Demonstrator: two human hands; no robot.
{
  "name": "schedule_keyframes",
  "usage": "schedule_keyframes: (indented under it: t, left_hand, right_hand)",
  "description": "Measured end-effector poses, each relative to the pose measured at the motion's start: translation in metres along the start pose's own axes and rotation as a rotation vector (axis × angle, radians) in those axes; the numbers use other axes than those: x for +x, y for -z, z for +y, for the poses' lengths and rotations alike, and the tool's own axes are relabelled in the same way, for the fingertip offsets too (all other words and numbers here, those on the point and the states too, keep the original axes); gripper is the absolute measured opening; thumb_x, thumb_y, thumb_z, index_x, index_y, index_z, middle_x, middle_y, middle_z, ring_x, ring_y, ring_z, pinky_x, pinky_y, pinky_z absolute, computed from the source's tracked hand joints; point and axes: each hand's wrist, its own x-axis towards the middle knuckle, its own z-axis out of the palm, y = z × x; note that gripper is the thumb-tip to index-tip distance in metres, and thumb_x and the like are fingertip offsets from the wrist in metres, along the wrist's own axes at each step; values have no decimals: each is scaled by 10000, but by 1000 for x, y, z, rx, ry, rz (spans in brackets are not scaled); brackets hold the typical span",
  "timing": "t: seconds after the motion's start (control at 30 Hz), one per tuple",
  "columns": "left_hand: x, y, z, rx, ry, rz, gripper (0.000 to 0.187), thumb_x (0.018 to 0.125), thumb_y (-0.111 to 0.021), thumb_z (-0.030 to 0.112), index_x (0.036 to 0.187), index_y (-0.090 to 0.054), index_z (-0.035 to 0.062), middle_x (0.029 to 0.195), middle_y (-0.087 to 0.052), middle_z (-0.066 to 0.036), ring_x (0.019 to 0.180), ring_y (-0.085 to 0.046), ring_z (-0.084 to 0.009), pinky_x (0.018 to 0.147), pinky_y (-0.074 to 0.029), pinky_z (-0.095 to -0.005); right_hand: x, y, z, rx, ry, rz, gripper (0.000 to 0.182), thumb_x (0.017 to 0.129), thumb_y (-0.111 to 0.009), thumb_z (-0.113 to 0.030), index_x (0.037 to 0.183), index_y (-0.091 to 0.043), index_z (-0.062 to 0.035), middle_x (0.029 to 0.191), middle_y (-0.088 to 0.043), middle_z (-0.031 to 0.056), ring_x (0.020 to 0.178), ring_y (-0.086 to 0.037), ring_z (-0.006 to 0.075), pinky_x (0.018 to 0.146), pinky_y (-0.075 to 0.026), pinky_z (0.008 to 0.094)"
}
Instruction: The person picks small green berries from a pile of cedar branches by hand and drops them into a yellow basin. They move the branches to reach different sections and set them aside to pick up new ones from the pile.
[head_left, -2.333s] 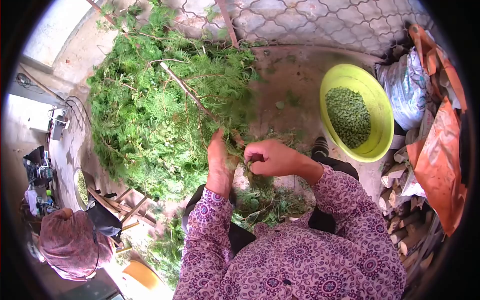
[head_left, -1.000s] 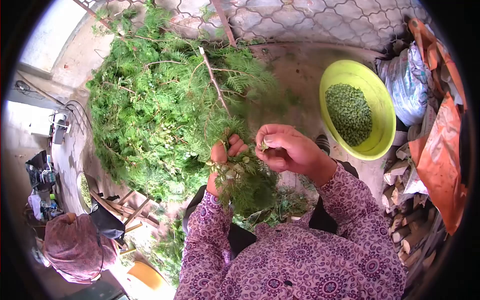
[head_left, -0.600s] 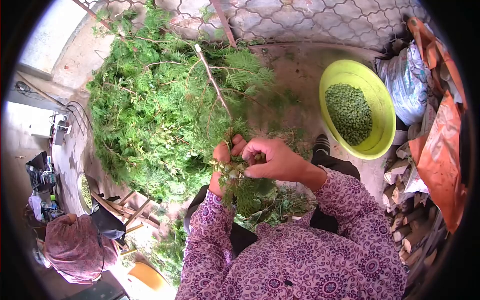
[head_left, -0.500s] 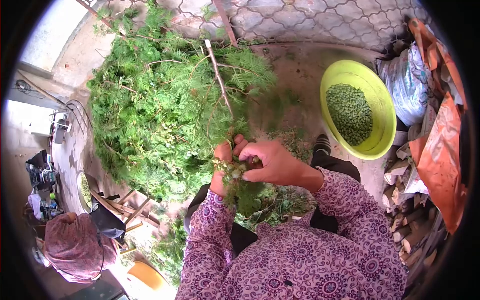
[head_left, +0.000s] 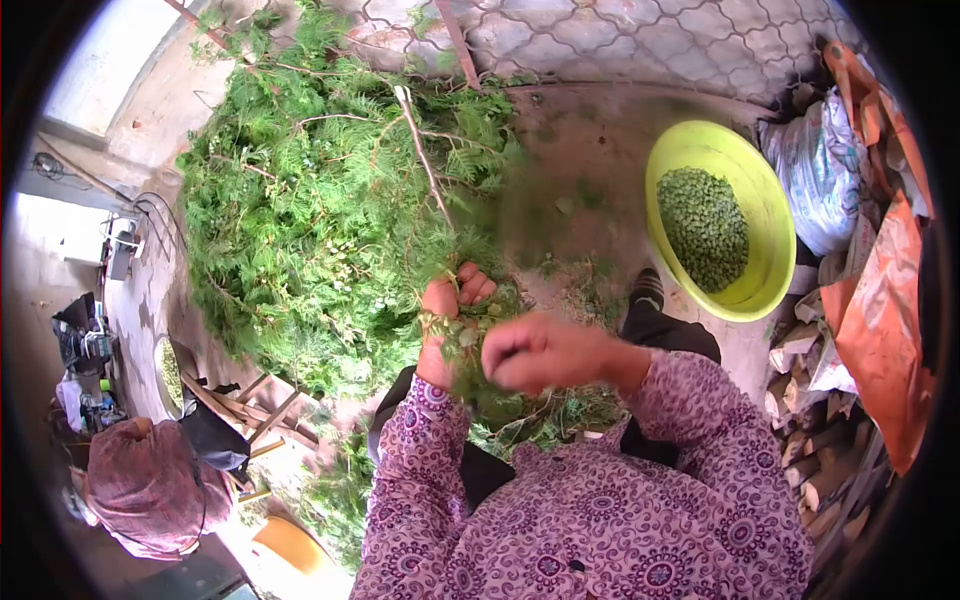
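Note:
My left hand [head_left: 445, 300] is closed around an evergreen branch [head_left: 425, 150]. The branch's bare pale cut end points away from me, and its leafy twigs hang over my left wrist. Small green cones [head_left: 466, 338] cluster on the twigs beside that wrist. Just right of the cones is my right hand [head_left: 545, 352], blurred by motion, with its fingers curled in. Whatever those fingers hold is hidden. A yellow-green basin [head_left: 772, 225] stands on the ground to the right, with a heap of small green cones [head_left: 702, 230] inside.
A large pile of cut evergreen branches [head_left: 290, 220] lies ahead and left. Wire mesh [head_left: 600, 45] runs along the back. Sacks [head_left: 818, 170], an orange sheet [head_left: 875, 335] and stacked firewood [head_left: 820, 465] line the right. Another person [head_left: 150, 480] is at lower left, near an orange basin [head_left: 290, 545].
My right hand has pulled away from the cones, moving slightly right and down, and its fingers have curled. My left hand keeps its grip on the branch, which has shifted slightly left.

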Motion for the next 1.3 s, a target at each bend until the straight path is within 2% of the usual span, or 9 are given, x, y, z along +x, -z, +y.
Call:
schedule_keyframes:
  t: [0.03, 0.1, 0.17, 0.33, 0.5, 0.6, 0.9, 1.07, 1.3]
  left_hand:
    - [-3, 4, -1, 4, 6, -2, 210, 901, -343, 244, 763, -399, 97, 593, -346, 19, 510, -294, -89, 490, -290, -214]
    - [-6, 9, 3, -214, 153, -188, 174, 897, -357, 209, 770, -394, 96, 606, -330, 25, 533, -290, -80, 501, -286, -209]
    - [-6, 3, 5, -224, 138, -150, 149, 885, -381, 187, 768, -387, 95, 599, -304, 35, 544, -283, -77, 509, -284, -208]
    - [1, 11, 2, -260, 85, -250, 138, 849, -452, 183, 775, -393, 82, 608, -319, 22, 552, -302, -83, 500, -275, -216]
    - [15, 24, -1, -85, 3, -252, 199, 829, -490, 241, 763, -393, 80, 575, -332, 12, 547, -320, -91, 487, -274, -222]
    - [9, 17, 2, -22, 154, -194, 219, 832, -484, 274, 741, -398, 95, 521, -298, 11, 513, -307, -107, 469, -283, -228]
    - [-7, 21, 2, -251, 93, -524, 350, 776, -654, 327, 881, -404, 106, 645, -363, 58, 615, -342, -69, 562, -337, -206]
    - [-12, 23, 4, -306, 128, -535, 357, 785, -639, 342, 883, -394, 102, 668, -334, 58, 640, -323, -67, 590, -325, -196]
    - [-17, 11, 10, -337, 4, -426, 291, 820, -586, 288, 861, -392, 75, 692, -301, 48, 631, -279, -67, 596, -294, -197]
  right_hand:
    - [-3, 10, -2, 215, -134, 33, 92, 792, -522, -115, 814, -543, -29, 701, -590, 42, 573, -536, 78, 458, -383, 208]
    - [-8, 23, -11, 254, -45, 141, 123, 792, -498, -82, 904, -502, -33, 813, -583, 72, 573, -519, 68, 445, -352, 172]
    - [-11, 34, -12, 424, 6, 267, 143, 793, -468, -51, 934, -480, -34, 874, -563, 77, 564, -503, 64, 439, -329, 169]
    - [6, 30, 24, 172, -134, 436, 275, 810, -599, -297, 720, -546, -42, 608, -522, -7, 508, -492, 64, 430, -358, 203]
    - [19, 18, 28, -14, -261, 404, 288, 822, -589, -305, 715, -563, -39, 558, -492, -21, 472, -466, 55, 430, -340, 199]
    - [22, 15, 23, 84, -288, 429, 270, 814, -600, -294, 717, -563, -45, 575, -498, -22, 471, -463, 55, 427, -336, 196]
    - [20, 17, 41, 351, -134, 269, 150, 797, -595, -192, 791, -556, -48, 609, -521, 0, 522, -478, 72, 470, -346, 197]
    - [9, 15, 25, 666, -89, 59, 121, 792, -552, -123, 854, -541, -19, 819, -583, 106, 616, -531, 109, 470, -350, 205]
    - [0, 18, 31, 630, -149, -63, 183, 770, -538, -85, 937, -528, -11, 947, -573, 128, 684, -576, 136, 444, -348, 189]
